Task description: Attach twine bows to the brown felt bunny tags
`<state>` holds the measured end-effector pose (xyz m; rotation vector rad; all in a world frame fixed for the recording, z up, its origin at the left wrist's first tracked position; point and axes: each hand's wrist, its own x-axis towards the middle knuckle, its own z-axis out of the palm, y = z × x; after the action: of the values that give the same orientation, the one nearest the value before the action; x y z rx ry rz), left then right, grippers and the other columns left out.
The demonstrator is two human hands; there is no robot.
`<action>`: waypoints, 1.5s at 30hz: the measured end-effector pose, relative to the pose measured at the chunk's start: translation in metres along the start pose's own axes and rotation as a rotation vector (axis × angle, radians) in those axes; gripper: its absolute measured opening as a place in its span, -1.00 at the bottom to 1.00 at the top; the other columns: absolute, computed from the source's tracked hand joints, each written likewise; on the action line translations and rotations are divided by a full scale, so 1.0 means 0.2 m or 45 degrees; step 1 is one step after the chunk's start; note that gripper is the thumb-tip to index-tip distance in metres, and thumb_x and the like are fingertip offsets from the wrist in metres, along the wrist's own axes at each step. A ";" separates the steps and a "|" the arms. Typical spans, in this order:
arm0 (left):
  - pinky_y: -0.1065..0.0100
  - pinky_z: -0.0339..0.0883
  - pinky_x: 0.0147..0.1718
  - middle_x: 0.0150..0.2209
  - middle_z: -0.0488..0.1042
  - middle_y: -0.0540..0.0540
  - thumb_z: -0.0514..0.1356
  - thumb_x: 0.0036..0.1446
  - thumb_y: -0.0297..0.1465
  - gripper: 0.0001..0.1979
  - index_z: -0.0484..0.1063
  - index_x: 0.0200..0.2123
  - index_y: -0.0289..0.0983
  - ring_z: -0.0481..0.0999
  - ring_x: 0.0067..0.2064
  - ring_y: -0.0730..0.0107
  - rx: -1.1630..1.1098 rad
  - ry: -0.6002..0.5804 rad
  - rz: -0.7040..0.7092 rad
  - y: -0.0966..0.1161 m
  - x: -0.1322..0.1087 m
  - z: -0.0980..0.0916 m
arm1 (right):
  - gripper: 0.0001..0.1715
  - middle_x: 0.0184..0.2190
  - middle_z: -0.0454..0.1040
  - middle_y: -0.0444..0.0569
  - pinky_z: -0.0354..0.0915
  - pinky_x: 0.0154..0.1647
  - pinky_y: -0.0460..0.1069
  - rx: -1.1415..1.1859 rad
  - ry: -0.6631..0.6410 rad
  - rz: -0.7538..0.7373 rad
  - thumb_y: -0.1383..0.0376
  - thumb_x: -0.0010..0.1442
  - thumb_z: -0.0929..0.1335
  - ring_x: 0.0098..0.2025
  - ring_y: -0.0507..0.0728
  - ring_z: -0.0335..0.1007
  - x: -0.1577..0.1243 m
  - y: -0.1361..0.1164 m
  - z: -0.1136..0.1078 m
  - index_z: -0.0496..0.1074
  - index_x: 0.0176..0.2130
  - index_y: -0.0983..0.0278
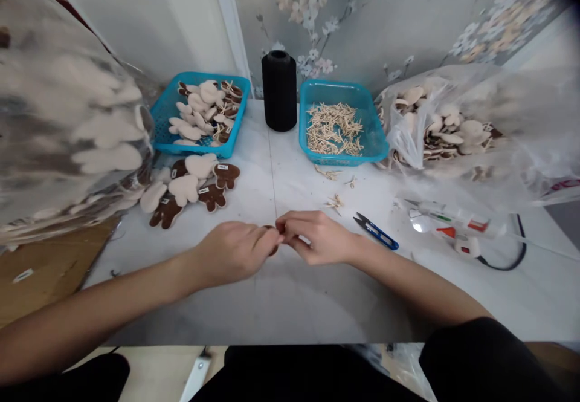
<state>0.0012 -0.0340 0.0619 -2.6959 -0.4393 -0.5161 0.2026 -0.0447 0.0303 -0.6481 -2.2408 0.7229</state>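
My left hand (pixel 233 251) is closed around a small brown fabric piece (pixel 273 249), of which only a bit of edge shows beside the thumb. My right hand (pixel 317 237) meets it at the fingertips, thumb and forefinger pinched together; whatever lies between them is too small to make out. Left of the hands, a loose pile of brown-and-cream animal-shaped fabric pieces (pixel 185 189) rests on the table, some with white labels. Blue-handled thread snips (pixel 377 231) lie just beyond my right wrist. Short cream cord pieces (pixel 335 201) are scattered past my right fingers.
A blue basket (pixel 234 138) holds more fabric pieces; another blue basket (pixel 344 159) holds cream cords. Between them stands a black thread cone (pixel 280 92). Clear plastic bags of pieces flank the table, one left (pixel 81 118), one right (pixel 453 136). A white-and-black cable (pixel 498 266) lies at right.
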 end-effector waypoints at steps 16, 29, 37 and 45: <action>0.41 0.12 -0.66 -0.69 0.31 0.05 0.04 0.20 -0.48 -0.79 0.26 -0.50 -0.31 0.33 -0.64 0.45 -0.091 0.013 -0.075 0.09 -0.06 0.15 | -0.88 -0.33 0.40 -0.07 0.32 -0.34 -0.10 0.271 0.415 0.409 0.48 0.10 0.28 -0.35 -0.01 0.34 -0.05 0.03 0.04 0.37 -0.36 0.28; 0.48 0.23 -0.48 -0.33 0.48 -0.05 -0.11 0.29 -0.40 -0.76 0.33 -0.19 -0.29 0.47 -0.37 0.49 -0.696 -0.181 -0.291 -0.03 0.01 0.26 | -0.91 -0.23 0.41 0.00 0.34 -0.13 -0.02 0.190 0.069 0.337 0.39 0.14 0.35 -0.21 0.05 0.40 -0.16 0.08 0.05 0.49 -0.32 0.27; 0.40 0.12 -0.47 -0.37 0.41 -0.05 -0.09 0.28 -0.32 -0.70 0.35 -0.39 -0.29 0.40 -0.32 0.39 -0.581 -0.539 -0.474 -0.11 0.08 0.33 | -0.89 -0.15 0.38 0.07 0.26 -0.04 0.12 -0.245 0.177 0.322 0.38 0.17 0.32 -0.10 0.15 0.28 -0.21 0.12 0.04 0.47 -0.32 0.25; 0.38 0.14 -0.37 -0.37 0.43 -0.03 -0.06 0.27 -0.28 -0.68 0.41 -0.37 -0.26 0.37 -0.26 0.37 -0.633 -0.560 -0.385 -0.11 0.06 0.32 | -0.88 -0.13 0.36 0.07 0.26 -0.07 0.10 -0.243 0.217 0.341 0.37 0.17 0.31 -0.09 0.15 0.24 -0.20 0.13 0.04 0.48 -0.30 0.26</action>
<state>0.0218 0.0138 0.0177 -3.2504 -0.9588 -0.1021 0.2279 -0.0531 -0.0088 -1.0782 -2.1025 0.5599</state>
